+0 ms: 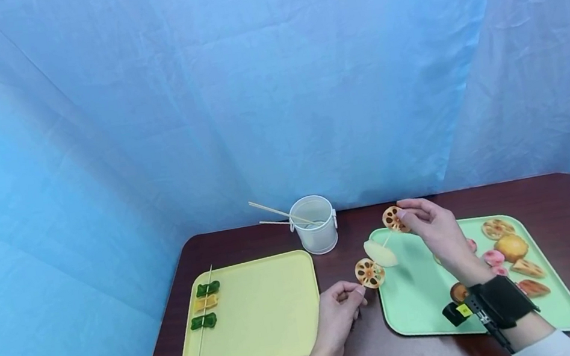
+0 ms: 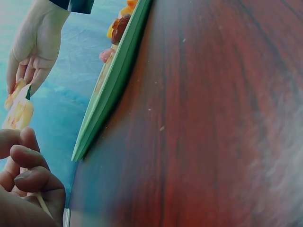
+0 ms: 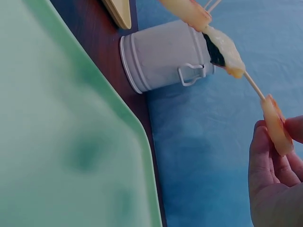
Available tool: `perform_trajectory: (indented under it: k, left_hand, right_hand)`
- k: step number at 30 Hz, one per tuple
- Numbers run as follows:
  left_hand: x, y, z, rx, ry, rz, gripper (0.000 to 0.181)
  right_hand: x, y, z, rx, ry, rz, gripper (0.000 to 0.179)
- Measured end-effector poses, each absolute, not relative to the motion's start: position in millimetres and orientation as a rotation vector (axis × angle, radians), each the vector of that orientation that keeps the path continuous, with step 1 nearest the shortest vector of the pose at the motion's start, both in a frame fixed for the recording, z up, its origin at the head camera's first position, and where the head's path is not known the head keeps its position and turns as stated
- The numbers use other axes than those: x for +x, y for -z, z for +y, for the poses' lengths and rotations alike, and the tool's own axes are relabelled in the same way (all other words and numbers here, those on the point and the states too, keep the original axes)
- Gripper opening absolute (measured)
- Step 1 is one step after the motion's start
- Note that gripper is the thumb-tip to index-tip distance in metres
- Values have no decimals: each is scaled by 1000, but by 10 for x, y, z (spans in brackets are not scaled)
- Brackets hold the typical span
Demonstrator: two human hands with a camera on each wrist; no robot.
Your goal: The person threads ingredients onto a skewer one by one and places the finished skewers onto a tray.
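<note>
My left hand [image 1: 339, 315] grips the lower end of a wooden skewer [image 2: 43, 204], its fingers curled round the stick. Threaded on it just above that hand is a lotus root slice [image 1: 369, 274], followed by a pale, flat piece [image 1: 381, 253] with a dark green patch [image 3: 214, 51] showing in the right wrist view. At the skewer's upper end, my right hand [image 1: 437, 234] pinches a second lotus root slice [image 3: 276, 125] between thumb and fingers. The stick meets this slice's edge. Both hands are raised, the right one over the green tray [image 1: 418, 311].
Several food pieces, among them a yellow round one [image 1: 511, 247] and pink ones [image 1: 493, 258], lie on the green tray's right side. A yellow tray [image 1: 266, 314] at left bears a finished-looking skewer with green pieces [image 1: 203, 321]. A white bucket [image 1: 317, 235] with sticks stands behind.
</note>
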State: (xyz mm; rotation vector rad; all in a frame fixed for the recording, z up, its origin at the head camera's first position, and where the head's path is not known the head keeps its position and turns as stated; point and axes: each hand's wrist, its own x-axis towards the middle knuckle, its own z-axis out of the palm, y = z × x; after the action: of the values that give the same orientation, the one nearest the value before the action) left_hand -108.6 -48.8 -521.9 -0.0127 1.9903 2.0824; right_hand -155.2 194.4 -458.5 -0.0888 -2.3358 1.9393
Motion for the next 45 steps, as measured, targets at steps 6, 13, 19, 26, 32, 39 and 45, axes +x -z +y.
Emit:
perform_trajectory:
  k: [6,13,19,26,32,39,45]
  left_hand:
    - [-1076,5223,-476,-27,-2086,1986,15]
    - [-1084,5207,-469,-33,-2091,1994,13]
    - [-1081,5216,-464,-50,-2093,2008,13]
    - [-1073,5194,-420,-46,-2140,2041,12]
    - [-1078,5172,-412,-26,-2122,2061,12]
    - [-1073,5182,-457,90,-2031,2120,13]
    - [-1135,5178,-511,310,-1890,2276,9]
  right_hand:
    - [-1522,4640,1877,-112,-1993,-2347,56]
    - [-1503,4688,1797,-155,-1997,-2364,54]
    - [-1512,4726,1754,-169,-2003,-2336,50]
    - [-1487,4735,1742,-176,-1977,-2345,45]
    - [-1491,4694,1751,-168,-2007,-2324,45]
    - [-1517,4672,1763,-154,-1973,-2356,44]
    - [-1543,4659,1762,-133,-1956,-2394,48]
